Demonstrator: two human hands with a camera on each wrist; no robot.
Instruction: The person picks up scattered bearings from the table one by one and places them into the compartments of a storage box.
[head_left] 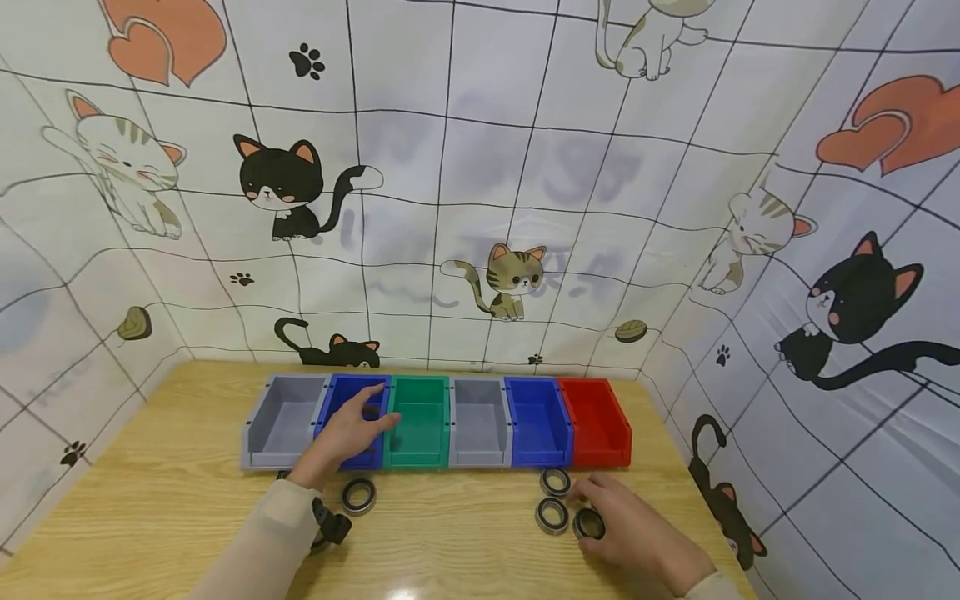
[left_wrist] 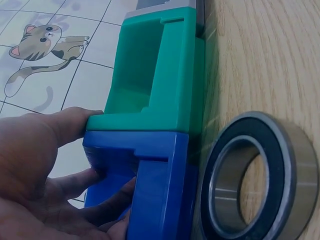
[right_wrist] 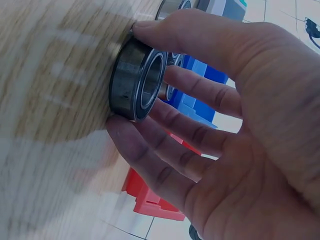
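Observation:
My left hand (head_left: 351,427) is over the left blue bin (left_wrist: 157,187), fingers spread and reaching inside, thumb by the rim of the green bin (left_wrist: 172,75). A small dark thing shows in that blue bin beneath the hand; its kind is unclear. On the table, my right hand (head_left: 626,521) holds a ball bearing (right_wrist: 137,80) between thumb and fingers, around its outer ring. Beside it lie two more bearings, one nearer the bins (head_left: 556,494) and one to the left (head_left: 552,530). Another bearing (head_left: 358,509) rests near my left wrist.
Along the back of the wooden table (head_left: 450,550) stand the bins side by side: grey (head_left: 281,460), blue, green, grey (head_left: 480,460), blue (head_left: 542,460) and red (head_left: 602,458). More bearings are partly hidden by my left arm. Cat-patterned cloth (head_left: 405,183) surrounds the table.

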